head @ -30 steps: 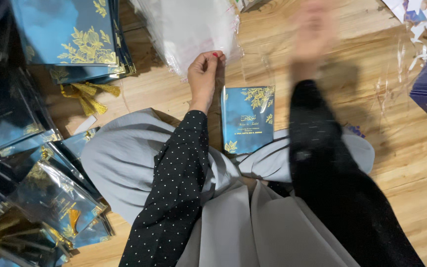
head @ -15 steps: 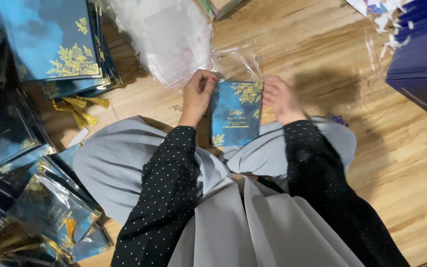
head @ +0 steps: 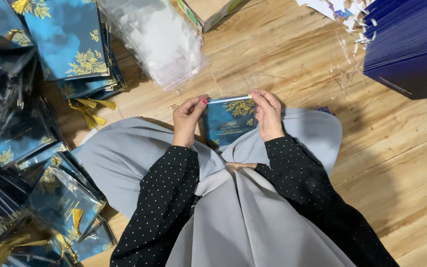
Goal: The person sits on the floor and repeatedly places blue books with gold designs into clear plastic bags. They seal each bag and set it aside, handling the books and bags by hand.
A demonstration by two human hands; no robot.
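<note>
I sit on a wooden floor (head: 292, 54) with a grey skirt spread over my knees. Between my knees stands a blue card with gold flowers (head: 229, 121), inside a clear plastic sleeve. My left hand (head: 188, 118) pinches the sleeve's top left corner. My right hand (head: 268, 112) pinches the top right corner. The sleeve's upper edge stretches straight between my fingers.
A pile of empty clear sleeves (head: 160, 39) lies ahead on the left. Stacks of blue cards with gold tassels (head: 67, 44) and sleeved cards (head: 50, 198) crowd the left side. A dark blue stack (head: 411, 49) sits at the upper right, a cardboard box (head: 208, 9) at the top.
My right hand came down from mid-air onto the card. Both hands moved up to the sleeve's top edge and now hold its two corners.
</note>
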